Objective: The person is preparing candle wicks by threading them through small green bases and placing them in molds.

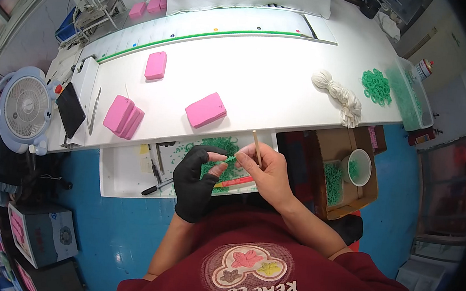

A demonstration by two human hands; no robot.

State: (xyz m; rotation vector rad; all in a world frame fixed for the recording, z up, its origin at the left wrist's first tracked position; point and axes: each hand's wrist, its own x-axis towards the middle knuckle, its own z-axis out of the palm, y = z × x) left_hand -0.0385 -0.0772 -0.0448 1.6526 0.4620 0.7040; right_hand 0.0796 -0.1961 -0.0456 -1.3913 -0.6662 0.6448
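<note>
My left hand (197, 180), in a black fingerless glove, pinches a small green ring-like part (230, 159) between thumb and forefinger. The fingertips of my right hand (268, 170) meet the same part from the other side. A thin wooden stick (257, 146) is also held in my right hand, pointing up and away from me. Both hands are above an open white drawer (121, 176), where many loose green parts (220, 145) and small green scraps lie. Under my right wrist rests a red and yellow tool (235, 182), partly hidden.
Pink blocks (206, 110) stand on the white table (273, 86). A knotted white cloth (338, 95), a pile of green rings (376, 87) and a clear bin (410, 96) are at right. A cardboard box (369, 202) holds more green parts. A fan (26, 104) stands left.
</note>
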